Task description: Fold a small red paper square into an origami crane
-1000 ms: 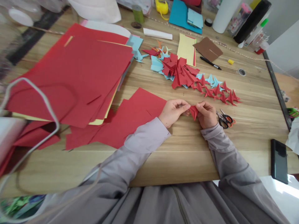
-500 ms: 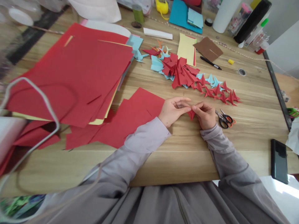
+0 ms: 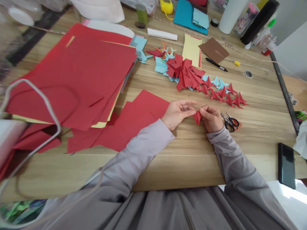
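Between my two hands is a small piece of folded red paper (image 3: 197, 118), its pointed end toward me. My left hand (image 3: 178, 113) pinches its left side with thumb and fingertips. On the other side, the thumb and curled fingers of my right hand (image 3: 211, 117) grip it too. Red paper sheets (image 3: 139, 118) lie just left of my left hand. Scissors (image 3: 230, 122) with black handles rest beside my right hand, an orange-handled pair partly under them. Beyond my hands lie a pile of folded red paper pieces (image 3: 183, 72) and a row of small pointed red ones (image 3: 223, 92).
A tall stack of red sheets (image 3: 91, 70) covers the left side, with a white curved tube (image 3: 48, 105) in front of it. Yellow paper (image 3: 190, 49), brown paper (image 3: 214, 50) and a black pen (image 3: 216, 64) lie farther back. A phone (image 3: 287, 165) sits at the right edge.
The thumbs have parted slightly, and more of the folded red paper shows between them. My right hand has shifted a little to the right; the things on the table are unmoved.
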A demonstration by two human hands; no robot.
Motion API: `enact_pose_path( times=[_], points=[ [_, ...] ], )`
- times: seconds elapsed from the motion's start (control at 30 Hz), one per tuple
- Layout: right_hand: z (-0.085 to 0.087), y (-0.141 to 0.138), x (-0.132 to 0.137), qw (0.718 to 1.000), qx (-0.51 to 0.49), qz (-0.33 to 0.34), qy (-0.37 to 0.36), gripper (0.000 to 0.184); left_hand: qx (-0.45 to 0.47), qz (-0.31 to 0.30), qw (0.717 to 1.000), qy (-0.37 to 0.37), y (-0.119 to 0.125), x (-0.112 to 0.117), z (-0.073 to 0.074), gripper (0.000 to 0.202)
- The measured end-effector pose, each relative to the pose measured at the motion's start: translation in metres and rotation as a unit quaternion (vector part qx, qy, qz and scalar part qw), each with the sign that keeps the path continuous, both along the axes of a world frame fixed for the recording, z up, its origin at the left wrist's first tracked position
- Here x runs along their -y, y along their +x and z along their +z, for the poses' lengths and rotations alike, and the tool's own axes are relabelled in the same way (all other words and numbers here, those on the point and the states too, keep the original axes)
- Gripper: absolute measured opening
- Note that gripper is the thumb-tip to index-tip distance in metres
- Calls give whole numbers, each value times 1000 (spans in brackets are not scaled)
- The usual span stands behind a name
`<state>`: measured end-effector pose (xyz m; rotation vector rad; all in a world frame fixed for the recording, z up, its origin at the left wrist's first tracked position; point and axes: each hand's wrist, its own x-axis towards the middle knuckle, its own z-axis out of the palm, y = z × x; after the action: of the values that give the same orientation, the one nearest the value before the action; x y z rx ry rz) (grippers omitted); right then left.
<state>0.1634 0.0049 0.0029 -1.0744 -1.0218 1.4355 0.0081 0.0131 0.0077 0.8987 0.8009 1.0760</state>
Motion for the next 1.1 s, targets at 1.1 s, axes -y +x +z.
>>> enact_pose_path(
  times=[1.1],
  points=[
    [-6, -3, -3, 998, -12, -63, 1, 32, -55, 23, 997, 53, 4, 4, 2, 43]
  ],
)
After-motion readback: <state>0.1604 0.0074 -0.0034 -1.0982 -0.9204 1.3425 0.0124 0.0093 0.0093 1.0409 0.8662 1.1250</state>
